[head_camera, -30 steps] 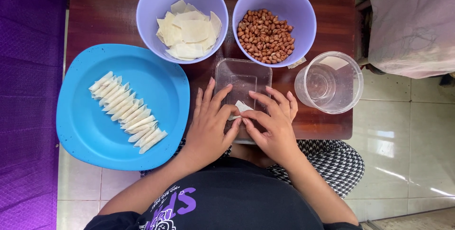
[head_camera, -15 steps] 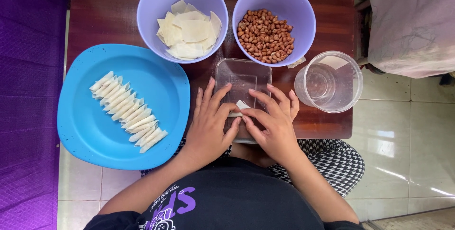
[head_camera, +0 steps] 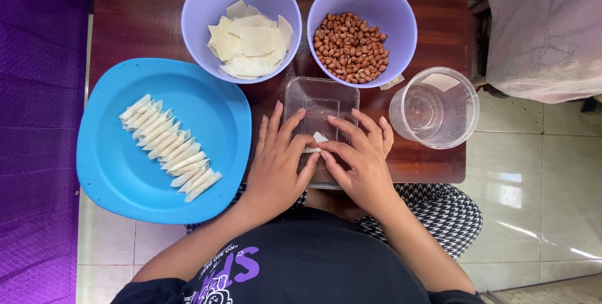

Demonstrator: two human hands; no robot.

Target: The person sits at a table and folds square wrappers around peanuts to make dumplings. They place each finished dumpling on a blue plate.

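White wrapper [head_camera: 316, 141] pinched between both hands above a clear tray [head_camera: 321, 100].
Left hand [head_camera: 279, 163] and right hand [head_camera: 359, 160] have their fingers closed on it at the bench's near edge; beyond sit a blue plate [head_camera: 113, 172] of rolled pieces [head_camera: 169, 147], a cup [head_camera: 436, 108], and bowls of wrappers [head_camera: 241, 25] and peanuts [head_camera: 362, 31].

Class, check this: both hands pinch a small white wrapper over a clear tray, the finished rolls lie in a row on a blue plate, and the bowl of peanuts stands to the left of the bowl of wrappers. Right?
Not quite. In the head view the bowl of peanuts stands to the right of the bowl of wrappers. The rest holds: left hand and right hand pinch the wrapper over the clear tray; rolls line the blue plate.
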